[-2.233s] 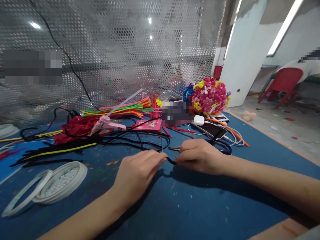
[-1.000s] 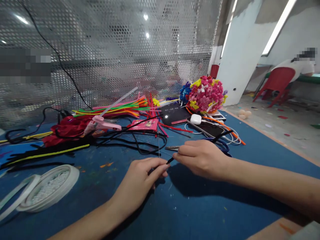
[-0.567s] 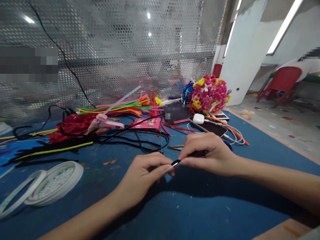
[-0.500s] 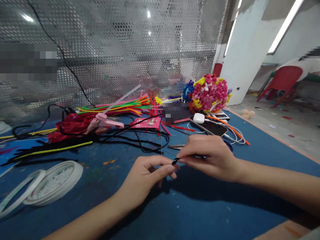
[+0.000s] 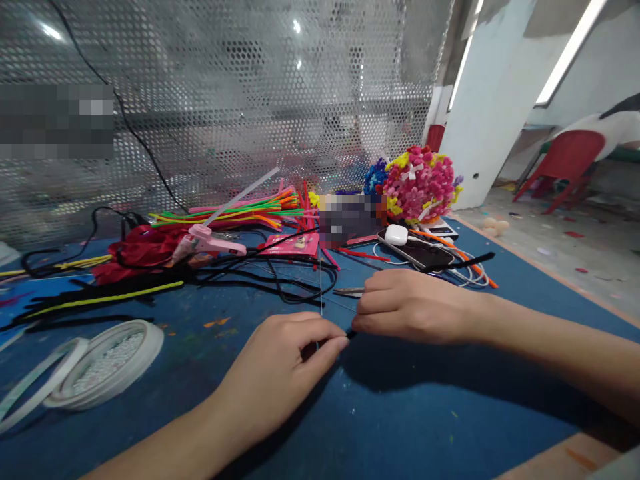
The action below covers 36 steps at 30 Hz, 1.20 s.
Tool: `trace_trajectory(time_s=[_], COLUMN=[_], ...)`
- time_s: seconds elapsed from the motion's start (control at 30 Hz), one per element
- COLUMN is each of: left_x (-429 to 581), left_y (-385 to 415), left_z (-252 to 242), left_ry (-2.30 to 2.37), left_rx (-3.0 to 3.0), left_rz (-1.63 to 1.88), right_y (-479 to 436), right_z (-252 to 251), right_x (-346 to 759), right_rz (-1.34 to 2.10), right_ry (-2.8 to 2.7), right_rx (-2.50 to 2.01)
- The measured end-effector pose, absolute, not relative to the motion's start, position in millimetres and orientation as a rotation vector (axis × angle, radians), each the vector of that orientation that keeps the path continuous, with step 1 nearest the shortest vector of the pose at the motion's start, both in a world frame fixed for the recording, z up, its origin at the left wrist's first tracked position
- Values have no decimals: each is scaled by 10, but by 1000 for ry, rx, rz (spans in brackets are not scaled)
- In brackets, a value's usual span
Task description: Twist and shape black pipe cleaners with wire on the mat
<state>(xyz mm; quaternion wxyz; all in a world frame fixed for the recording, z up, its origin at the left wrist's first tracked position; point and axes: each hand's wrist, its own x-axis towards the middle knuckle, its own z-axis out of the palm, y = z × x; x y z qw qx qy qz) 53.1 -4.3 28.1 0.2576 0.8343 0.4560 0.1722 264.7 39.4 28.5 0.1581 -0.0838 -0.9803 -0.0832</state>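
The black stem (image 5: 352, 333) has shifted since half a second ago: a loose black end (image 5: 483, 259) now juts out to the right, and the right hand (image 5: 413, 308) has rolled over to show me more of its back. The left hand (image 5: 285, 357) sits slightly lower in my view. The stem is in the short gap between the two hands, above the table (image 5: 400, 420); I take the loose end for part of it, though the right hand hides the middle.

I judge it very light, fuzzy and soft outside, with a thin bendable core, so it should hold a bend and hardly slip. Crushing worries me less than a stray kink; I'd take hold close to the bend, with the fingertips only.

The left grip is a pinch, thumb and forefinger meeting on the stem with a small gap behind them. The right grip is closed, fingers curled down onto the stem; I can't make out its thumb.

Just beyond the right hand lie the scissors (image 5: 349, 292), blades showing, and a phone (image 5: 427, 253) with a white case (image 5: 396, 235). Farther left I see a pink glue gun (image 5: 217, 245).
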Motion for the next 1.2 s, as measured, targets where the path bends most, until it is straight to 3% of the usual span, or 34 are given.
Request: trace_trajectory(time_s=[0.23,0.4,0.5,0.7,0.83,1.0,1.1,1.2], left_x=[504,518,584,638,593,557,550,549], left_y=[43,-9,-59,-79,-68,-119,-156,-159], left_z=[302,223,162,184,216,239,283,324], left_ry=[1107,934,992,1168,1285,1164,1011,1007], left_rx=[2182,1828,1549,1380,1698,2397,2427,2222], left_rz=[417,557,671,643,499,342,321,559], right_y=[378,268,211,171,161,150,131,88], right_z=[278,272,245,167,179,248,281,300], right_x=[2678,2615,2582,2573,2559,2580,2600,2578], right_rz=[211,664,458,-373,-500,-98,298,525], right_ry=[-2800,-2420,-2221,-2371,-2584,-2882,-2797,-2415], right_rx=[-202,-224,-401,-542,-519,-364,-189,-274])
